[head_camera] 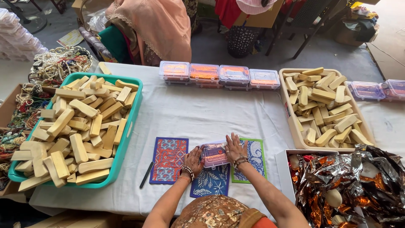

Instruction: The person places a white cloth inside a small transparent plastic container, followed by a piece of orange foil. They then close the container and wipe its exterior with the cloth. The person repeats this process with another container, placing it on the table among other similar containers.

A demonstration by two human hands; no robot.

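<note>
Both hands press on one small clear plastic box [214, 154]: left hand [193, 160] against its left side, right hand [234, 147] flat across its top and right edge, fingers spread, not curled shut. It rests on the worktop [198, 114] over patterned cards [168, 159]. Six filled boxes [219, 75] already line the far edge, while teal tray [126, 139] and beige tray [291, 126] hold many loose wooden blocks [71, 131], so much seems left.

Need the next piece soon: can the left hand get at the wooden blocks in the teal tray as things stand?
Probably yes. The left hand rests on the small clear box, and only bare white cloth, a patterned card and a black pen lie between it and the open teal tray of wooden blocks.
</note>
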